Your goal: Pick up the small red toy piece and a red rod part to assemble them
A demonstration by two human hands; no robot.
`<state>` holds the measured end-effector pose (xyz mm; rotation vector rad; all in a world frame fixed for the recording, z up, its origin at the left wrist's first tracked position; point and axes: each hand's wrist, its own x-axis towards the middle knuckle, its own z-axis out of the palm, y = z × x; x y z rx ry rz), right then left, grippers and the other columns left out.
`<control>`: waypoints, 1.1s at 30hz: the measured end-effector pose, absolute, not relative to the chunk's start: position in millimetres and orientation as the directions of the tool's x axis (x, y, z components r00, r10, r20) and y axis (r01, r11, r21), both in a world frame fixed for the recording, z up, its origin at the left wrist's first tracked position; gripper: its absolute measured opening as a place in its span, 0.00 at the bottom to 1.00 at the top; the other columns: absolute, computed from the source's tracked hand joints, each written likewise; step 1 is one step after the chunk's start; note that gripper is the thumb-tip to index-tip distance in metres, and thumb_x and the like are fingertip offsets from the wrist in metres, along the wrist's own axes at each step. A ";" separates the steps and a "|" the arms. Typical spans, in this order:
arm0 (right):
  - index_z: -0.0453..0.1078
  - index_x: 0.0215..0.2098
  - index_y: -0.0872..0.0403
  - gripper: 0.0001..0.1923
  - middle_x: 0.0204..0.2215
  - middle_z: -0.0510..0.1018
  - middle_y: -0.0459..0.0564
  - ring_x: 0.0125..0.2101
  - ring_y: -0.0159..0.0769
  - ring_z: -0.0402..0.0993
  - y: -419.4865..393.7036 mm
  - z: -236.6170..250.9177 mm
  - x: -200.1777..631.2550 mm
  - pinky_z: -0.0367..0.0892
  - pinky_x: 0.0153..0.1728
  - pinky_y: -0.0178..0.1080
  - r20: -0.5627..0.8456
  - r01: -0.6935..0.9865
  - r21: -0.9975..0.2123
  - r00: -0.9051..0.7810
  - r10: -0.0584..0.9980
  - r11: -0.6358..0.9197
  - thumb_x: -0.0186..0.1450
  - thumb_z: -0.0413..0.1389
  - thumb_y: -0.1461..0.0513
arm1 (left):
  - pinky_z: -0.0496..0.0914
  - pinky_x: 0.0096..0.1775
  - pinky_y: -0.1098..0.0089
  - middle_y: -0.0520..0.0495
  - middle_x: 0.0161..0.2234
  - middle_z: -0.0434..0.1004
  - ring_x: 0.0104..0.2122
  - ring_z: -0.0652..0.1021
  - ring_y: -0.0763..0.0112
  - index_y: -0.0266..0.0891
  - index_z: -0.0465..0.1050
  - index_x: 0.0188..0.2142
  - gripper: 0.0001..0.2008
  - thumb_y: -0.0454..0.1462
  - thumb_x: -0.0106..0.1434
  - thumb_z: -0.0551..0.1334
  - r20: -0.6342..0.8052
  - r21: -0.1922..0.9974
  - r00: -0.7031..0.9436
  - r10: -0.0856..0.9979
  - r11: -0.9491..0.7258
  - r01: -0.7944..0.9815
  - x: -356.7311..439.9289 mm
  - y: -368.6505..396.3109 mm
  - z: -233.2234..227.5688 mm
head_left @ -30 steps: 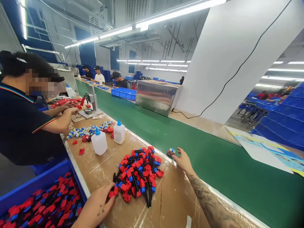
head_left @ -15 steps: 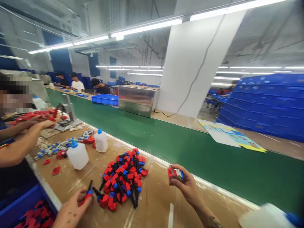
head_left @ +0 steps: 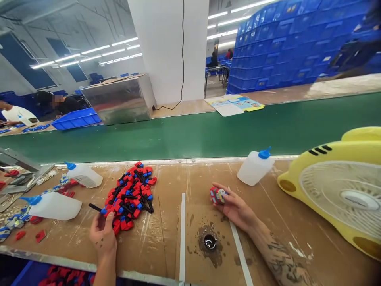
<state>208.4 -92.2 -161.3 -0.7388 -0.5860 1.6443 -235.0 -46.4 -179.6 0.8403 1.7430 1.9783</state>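
Observation:
My left hand [head_left: 102, 234] pinches a thin black pin with a red and blue head [head_left: 98, 209], at the near edge of a heap of red, blue and black plastic parts [head_left: 130, 192]. My right hand [head_left: 236, 208] lies palm up on the brown bench and holds a small red, white and blue block [head_left: 217, 195]. A small dark round cup in a stained patch [head_left: 209, 242] sits between my hands, near the bench's front edge.
A white squeeze bottle with a blue cap [head_left: 254, 167] stands by the green conveyor belt [head_left: 208, 133]. Two more bottles [head_left: 55, 205] stand at left. A yellow fan [head_left: 342, 190] lies at right. A metal box [head_left: 119, 99], blue crates [head_left: 282, 47] and seated co-workers are beyond the belt.
My head turned right, bringing the fan and crate stack into view. My right hand took the small block from the belt's edge and brought it over the bench. My left hand picked a pin.

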 end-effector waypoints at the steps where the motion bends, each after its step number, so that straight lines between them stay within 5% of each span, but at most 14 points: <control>1: 0.72 0.55 0.52 0.31 0.44 0.76 0.53 0.41 0.43 0.74 -91.3 -163.6 209.3 0.72 0.45 0.43 -0.142 -0.663 -0.725 -0.123 0.982 -0.188 0.56 0.73 0.55 | 0.72 0.55 0.57 0.49 0.36 0.76 0.37 0.78 0.65 0.37 0.74 0.40 0.23 0.44 0.45 0.72 0.218 0.975 -0.737 0.640 -0.174 0.137 -232.1 -43.9 -177.7; 8: 0.74 0.49 0.52 0.28 0.40 0.78 0.51 0.40 0.41 0.75 -87.8 -175.1 210.5 0.68 0.46 0.40 -0.073 -0.662 -0.738 -0.111 0.991 -0.128 0.52 0.75 0.59 | 0.70 0.56 0.49 0.46 0.37 0.78 0.42 0.80 0.56 0.37 0.73 0.49 0.31 0.48 0.48 0.72 0.279 0.943 -0.649 0.708 -0.074 0.326 -217.9 -68.9 -157.5; 10: 0.74 0.49 0.52 0.29 0.40 0.78 0.50 0.41 0.39 0.74 -87.4 -175.9 208.3 0.67 0.46 0.38 -0.049 -0.667 -0.742 -0.041 0.998 -0.064 0.52 0.76 0.59 | 0.72 0.54 0.53 0.44 0.40 0.79 0.44 0.80 0.56 0.38 0.73 0.50 0.26 0.46 0.53 0.71 0.319 0.913 -0.420 0.850 -0.156 0.377 -198.4 -83.7 -143.9; 12: 0.75 0.49 0.52 0.29 0.41 0.78 0.49 0.41 0.38 0.74 -86.4 -175.7 206.2 0.66 0.46 0.37 -0.040 -0.676 -0.736 0.004 0.999 -0.026 0.51 0.76 0.60 | 0.74 0.53 0.58 0.41 0.46 0.78 0.48 0.78 0.58 0.40 0.73 0.50 0.20 0.42 0.60 0.67 0.364 0.829 0.007 0.931 -0.328 0.453 -170.0 -95.7 -126.0; 15: 0.74 0.46 0.52 0.29 0.42 0.78 0.49 0.42 0.39 0.74 -84.7 -175.1 205.0 0.66 0.46 0.37 -0.049 -0.694 -0.720 0.011 0.999 -0.028 0.49 0.77 0.61 | 0.72 0.55 0.62 0.42 0.51 0.76 0.52 0.76 0.63 0.45 0.73 0.53 0.17 0.33 0.65 0.61 0.350 0.515 0.668 0.656 -0.731 0.447 -121.1 -104.2 -98.8; 17: 0.74 0.46 0.52 0.29 0.41 0.78 0.49 0.41 0.39 0.75 -84.2 -175.0 205.7 0.66 0.46 0.37 -0.049 -0.709 -0.705 0.022 0.999 -0.019 0.48 0.77 0.62 | 0.70 0.57 0.61 0.42 0.52 0.76 0.53 0.75 0.64 0.45 0.71 0.55 0.20 0.28 0.65 0.57 0.281 0.342 0.877 0.390 -0.894 0.288 -91.8 -104.5 -85.3; 19: 0.74 0.45 0.52 0.28 0.41 0.78 0.48 0.41 0.38 0.75 -83.8 -175.2 207.1 0.66 0.45 0.36 -0.038 -0.725 -0.689 0.054 0.998 0.013 0.49 0.76 0.62 | 0.71 0.56 0.61 0.41 0.53 0.75 0.55 0.73 0.63 0.43 0.71 0.55 0.20 0.27 0.66 0.55 0.223 0.238 0.951 0.215 -0.958 0.161 -68.8 -102.7 -76.9; 22: 0.73 0.46 0.51 0.28 0.41 0.78 0.47 0.42 0.37 0.75 -82.5 -175.4 209.5 0.66 0.44 0.34 -0.009 -0.731 -0.677 0.116 0.993 0.079 0.49 0.76 0.62 | 0.73 0.52 0.60 0.42 0.55 0.73 0.55 0.72 0.60 0.44 0.71 0.55 0.20 0.27 0.68 0.54 0.110 0.131 0.990 0.091 -0.988 0.077 -46.6 -98.9 -71.3; 33: 0.71 0.46 0.51 0.29 0.41 0.79 0.47 0.43 0.38 0.75 -77.5 -179.3 213.6 0.66 0.47 0.36 0.049 -0.661 -0.727 0.224 0.973 0.189 0.50 0.76 0.61 | 0.73 0.51 0.61 0.45 0.57 0.72 0.54 0.71 0.59 0.43 0.71 0.53 0.14 0.32 0.70 0.56 -0.053 0.040 0.998 -0.016 -0.999 -0.013 -18.1 -93.7 -64.5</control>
